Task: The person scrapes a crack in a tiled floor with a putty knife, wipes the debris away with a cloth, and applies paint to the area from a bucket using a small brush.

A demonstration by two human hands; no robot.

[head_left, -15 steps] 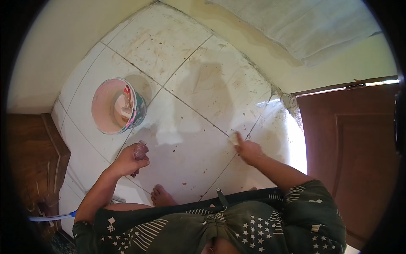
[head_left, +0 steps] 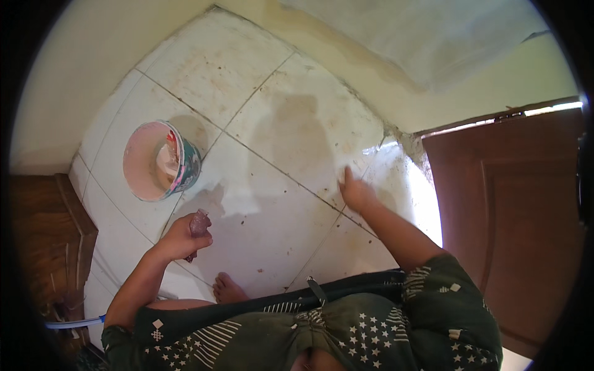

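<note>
Moderate indoor light; I note white glare on floor (head_left: 260, 210) beside door (head_left: 526, 216), soft shadow (head_left: 292, 133) ahead, my right hand (head_left: 357, 193) slightly blurred, straight edges bowing toward black rim

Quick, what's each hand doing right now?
Left hand: closed around a purplish thing, its exact kind unclear.
Right hand: blurred, one digit sticking out; whether it holds anything cannot be told.

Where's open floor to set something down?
Speckled tile floor between the bucket and right hand looks open. So does the stained stretch between bucket and far corner. Tighter at lower left: wooden furniture, left hand gripping a purplish item, and foot.
</note>
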